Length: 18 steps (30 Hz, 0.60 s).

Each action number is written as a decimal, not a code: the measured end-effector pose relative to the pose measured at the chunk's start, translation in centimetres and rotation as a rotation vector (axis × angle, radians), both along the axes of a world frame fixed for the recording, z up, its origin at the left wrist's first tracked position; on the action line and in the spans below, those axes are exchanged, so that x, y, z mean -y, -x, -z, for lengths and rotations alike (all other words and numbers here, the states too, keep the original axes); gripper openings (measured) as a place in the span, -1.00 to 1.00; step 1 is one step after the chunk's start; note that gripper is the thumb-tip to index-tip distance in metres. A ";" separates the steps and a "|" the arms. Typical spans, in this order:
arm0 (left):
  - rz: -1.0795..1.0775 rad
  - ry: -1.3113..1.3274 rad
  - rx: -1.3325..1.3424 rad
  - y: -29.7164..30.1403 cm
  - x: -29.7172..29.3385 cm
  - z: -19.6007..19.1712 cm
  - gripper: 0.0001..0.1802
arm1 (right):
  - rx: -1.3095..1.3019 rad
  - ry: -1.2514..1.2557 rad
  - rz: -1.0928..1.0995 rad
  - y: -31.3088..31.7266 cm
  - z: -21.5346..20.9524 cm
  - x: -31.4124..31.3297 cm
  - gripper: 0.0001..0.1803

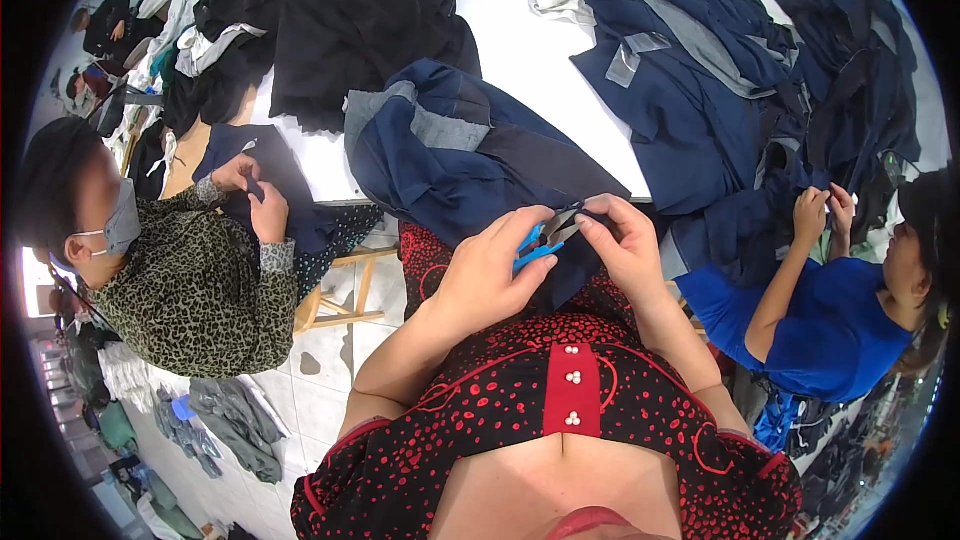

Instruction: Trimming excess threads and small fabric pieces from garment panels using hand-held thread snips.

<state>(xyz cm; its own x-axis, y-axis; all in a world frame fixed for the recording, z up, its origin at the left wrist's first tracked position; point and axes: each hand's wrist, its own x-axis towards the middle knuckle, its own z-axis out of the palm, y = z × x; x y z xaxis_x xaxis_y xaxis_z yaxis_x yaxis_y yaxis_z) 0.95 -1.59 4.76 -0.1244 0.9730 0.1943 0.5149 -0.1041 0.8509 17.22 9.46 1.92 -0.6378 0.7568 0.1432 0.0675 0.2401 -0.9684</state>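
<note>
Floppy dark blue cloth garment (450,180): from the fingers outward, partly on the flat white desk (520,40) | right hand (628,248): fingers pinch a bit of it | left hand (488,268): fingers curled round small blue-handled metal snips (536,248) | seems like snipping; next cut needs cloth still, fingers clear

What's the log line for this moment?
left hand: holds blue-handled snips | right hand: pinches at navy garment, close to snips | white table: black garment on it
</note>
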 end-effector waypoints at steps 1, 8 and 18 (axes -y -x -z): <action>-0.001 0.000 0.000 0.0 0.0 0.0 -0.57 | 0.000 0.000 -0.001 0.0 -0.1 0.0 -0.84; 0.003 0.016 0.049 -0.1 0.0 0.1 -0.58 | 0.015 0.036 -0.022 -0.1 0.1 0.1 -0.84; 0.060 0.190 0.382 0.1 0.1 1.0 -0.62 | 0.017 -0.032 -0.055 -0.3 0.2 -0.1 -0.84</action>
<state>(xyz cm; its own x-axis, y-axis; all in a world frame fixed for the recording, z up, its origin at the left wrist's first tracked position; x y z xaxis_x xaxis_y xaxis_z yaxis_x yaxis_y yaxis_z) 0.85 -1.66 3.71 -0.0951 0.9947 -0.0380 0.1570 0.0527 0.9862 17.52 9.57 1.72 -0.6809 0.7156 0.1556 0.0699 0.2750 -0.9589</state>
